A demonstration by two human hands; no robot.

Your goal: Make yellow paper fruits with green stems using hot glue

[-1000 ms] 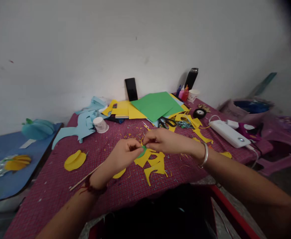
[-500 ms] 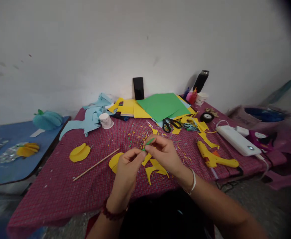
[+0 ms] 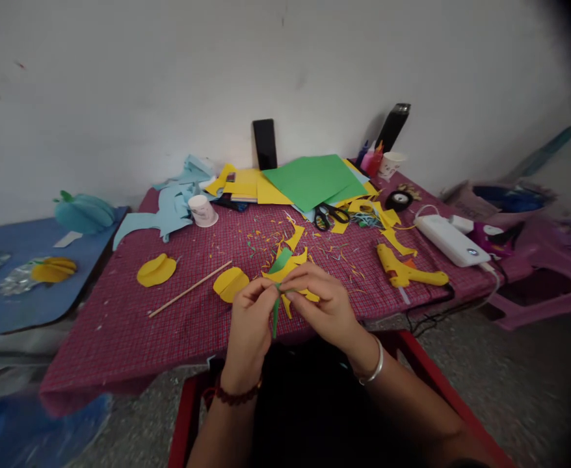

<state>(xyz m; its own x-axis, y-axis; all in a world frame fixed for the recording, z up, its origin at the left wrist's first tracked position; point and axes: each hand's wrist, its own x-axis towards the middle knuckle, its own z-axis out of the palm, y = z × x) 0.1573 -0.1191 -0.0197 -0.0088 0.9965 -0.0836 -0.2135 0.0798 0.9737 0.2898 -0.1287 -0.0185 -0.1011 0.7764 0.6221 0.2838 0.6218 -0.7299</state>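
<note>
Both my hands meet over the front of the table, pinching a narrow green paper strip (image 3: 275, 318) whose end hangs down between them. My left hand (image 3: 251, 318), with a dark red bead bracelet at the wrist, has its thumb and forefinger closed on the strip. The fingertips of my right hand (image 3: 322, 302) press the same strip from the other side. Just beyond them is another green piece (image 3: 280, 260), near yellow paper offcuts (image 3: 295, 261). To the left of my left hand lies a folded yellow paper shape (image 3: 231, 285).
A wooden stick (image 3: 190, 289) and another yellow paper shape (image 3: 157, 270) lie at left. Scissors (image 3: 330, 216) rest by green sheets (image 3: 309, 182). At right are a yellow glue gun (image 3: 405, 268) and a white power bank (image 3: 451, 240). A paper cup (image 3: 202, 211) stands farther back.
My view has tilted down and the hands sit nearer the table's front edge. More of the green strip now shows, hanging below the fingers, and a green piece shows beyond the hands.
</note>
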